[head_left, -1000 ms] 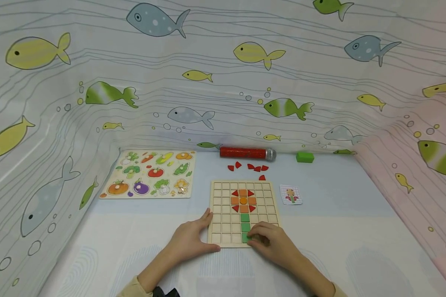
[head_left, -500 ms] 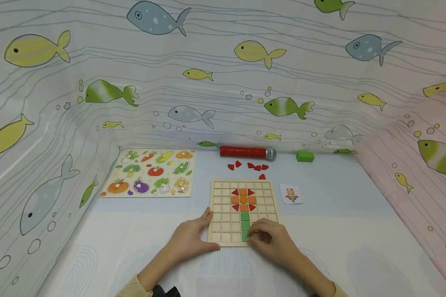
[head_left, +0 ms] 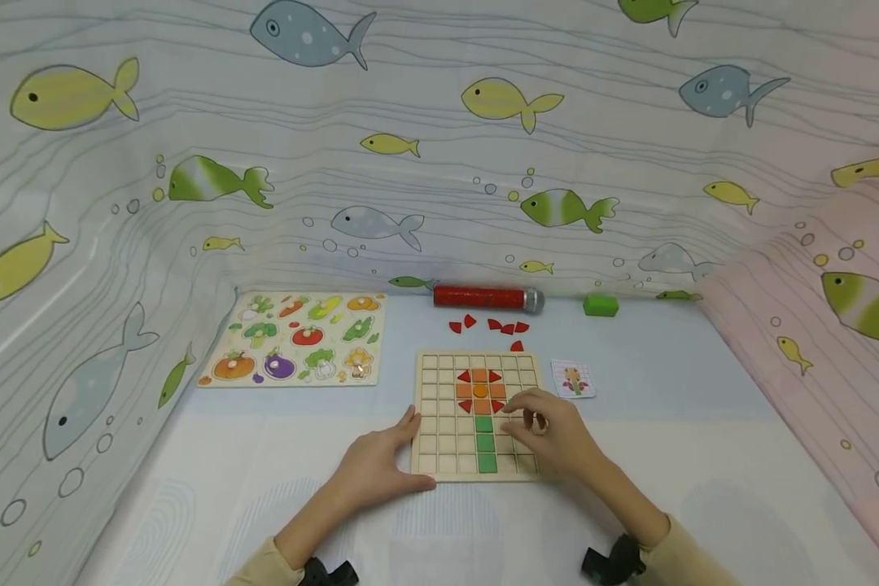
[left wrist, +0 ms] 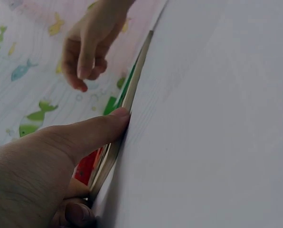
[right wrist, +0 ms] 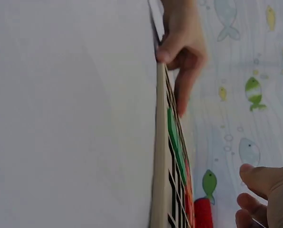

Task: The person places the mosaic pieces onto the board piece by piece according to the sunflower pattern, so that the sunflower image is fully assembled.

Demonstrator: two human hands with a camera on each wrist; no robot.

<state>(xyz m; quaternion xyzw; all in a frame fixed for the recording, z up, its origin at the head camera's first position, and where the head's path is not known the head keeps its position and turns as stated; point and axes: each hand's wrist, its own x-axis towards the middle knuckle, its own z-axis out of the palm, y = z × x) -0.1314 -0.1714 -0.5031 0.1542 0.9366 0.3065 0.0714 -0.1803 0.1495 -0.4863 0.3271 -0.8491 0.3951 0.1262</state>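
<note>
A wooden grid board (head_left: 438, 444) lies on the table before me. Orange squares, an orange disc (head_left: 480, 391) and red triangles make a flower on it. Below runs a stem of three green squares (head_left: 487, 443). My left hand (head_left: 378, 465) holds the board's near left corner, thumb along the front edge and fingers at the left side; the left wrist view shows that thumb (left wrist: 96, 130) against the edge. Over the board's right part hovers my right hand (head_left: 559, 431), fingers loosely bent. Nothing shows between its thumb and fingers in the right wrist view (right wrist: 269, 187).
Several red quarter-circle pieces (head_left: 508, 329) are scattered behind the board. A small pattern card (head_left: 588, 389) lies to its right. Farther back are a red microphone (head_left: 478, 296) and a green block (head_left: 601, 306). A vegetable puzzle (head_left: 334, 360) sits at the left.
My right hand has let go of the lowest green square and risen up and to the right, uncovering the whole green stem. The left hand has stayed at the corner.
</note>
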